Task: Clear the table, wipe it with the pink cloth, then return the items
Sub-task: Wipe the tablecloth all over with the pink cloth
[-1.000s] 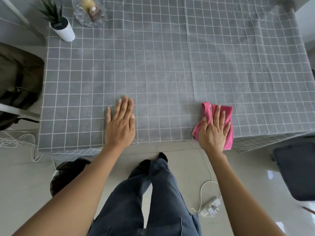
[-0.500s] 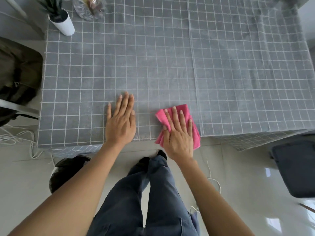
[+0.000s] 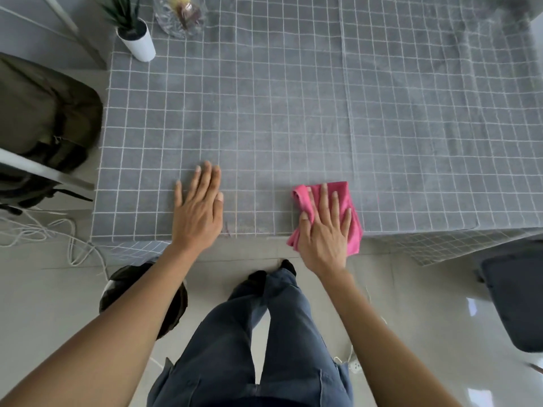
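Observation:
The table point(image 3: 293, 113) wears a grey cloth with a white grid. My right hand point(image 3: 324, 230) lies flat, fingers spread, pressing the folded pink cloth point(image 3: 342, 190) onto the table's near edge, part of the cloth hanging over it. To its left my left hand point(image 3: 198, 210) rests palm down on the tablecloth, holding nothing. At the far left corner stand a small green plant in a white pot point(image 3: 136, 42) and a clear glass bowl point(image 3: 180, 14) with wrapped items inside.
A dark olive backpack point(image 3: 44, 124) sits on a chair left of the table. White cables point(image 3: 44, 233) trail on the floor at the left. A black round bin point(image 3: 144, 298) stands by my legs. A dark seat point(image 3: 514, 295) is at the right, a power strip point(image 3: 354, 365) on the floor.
My right hand swept the pink cloth left along the near edge, then back toward the right. My left hand stayed flat in place.

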A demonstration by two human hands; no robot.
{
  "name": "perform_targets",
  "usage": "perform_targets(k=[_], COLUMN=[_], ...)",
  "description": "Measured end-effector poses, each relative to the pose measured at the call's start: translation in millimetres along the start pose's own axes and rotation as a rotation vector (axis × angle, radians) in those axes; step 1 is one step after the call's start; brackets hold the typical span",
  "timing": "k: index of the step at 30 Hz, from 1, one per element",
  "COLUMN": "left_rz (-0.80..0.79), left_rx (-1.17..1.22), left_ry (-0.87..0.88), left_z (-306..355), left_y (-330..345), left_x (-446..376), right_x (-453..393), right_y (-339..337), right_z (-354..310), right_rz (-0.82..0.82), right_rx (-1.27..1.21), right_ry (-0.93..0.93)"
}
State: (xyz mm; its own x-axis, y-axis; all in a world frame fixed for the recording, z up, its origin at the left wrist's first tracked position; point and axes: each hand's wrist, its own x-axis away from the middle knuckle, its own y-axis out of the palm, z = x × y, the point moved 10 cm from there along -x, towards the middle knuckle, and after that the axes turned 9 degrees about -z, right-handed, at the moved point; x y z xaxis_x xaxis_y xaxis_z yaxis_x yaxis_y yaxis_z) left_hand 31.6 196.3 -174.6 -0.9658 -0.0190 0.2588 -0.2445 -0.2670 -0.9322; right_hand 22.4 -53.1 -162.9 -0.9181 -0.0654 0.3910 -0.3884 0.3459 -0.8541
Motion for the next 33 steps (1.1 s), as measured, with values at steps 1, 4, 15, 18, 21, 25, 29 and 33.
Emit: perform_targets(k=[1,4,15,18,21,25,29,33], left_rz=[0.003,0.010,0.016,0.021,0.032,0.035,0.029,0.025], left_rx=[-0.006,-0.027,-0.035,-0.042,-0.034,-0.029,-0.032,-0.031], left_ry=[-0.020,-0.018,-0.027,-0.040,-0.044,-0.038,-0.023,-0.034], left_z=[-10,-22,-22,-23,-23,-22,-21,-23], left_y=[-1,-6,-6,-6,-7,-7,-6,-6], left_x=[3,7,8,9,9,8,9,9], right_x=[3,10,4,7,10,17,32,26], right_y=[11,43,13,2,7,37,67,52], right_z=[-24,-90,-2,18,0,-54,-110,-84], right_rz=[-0.014,-0.062,-0.016,0.025,0.041,-0.047,-0.101,-0.048], right_rx=[0.009,0.011,0.057,-0.018,-0.049,0.017,0.023,0.062], right_ry=[-0.047,-0.165,0.096,0.157,0.142,-0.010,-0.178,-0.170])
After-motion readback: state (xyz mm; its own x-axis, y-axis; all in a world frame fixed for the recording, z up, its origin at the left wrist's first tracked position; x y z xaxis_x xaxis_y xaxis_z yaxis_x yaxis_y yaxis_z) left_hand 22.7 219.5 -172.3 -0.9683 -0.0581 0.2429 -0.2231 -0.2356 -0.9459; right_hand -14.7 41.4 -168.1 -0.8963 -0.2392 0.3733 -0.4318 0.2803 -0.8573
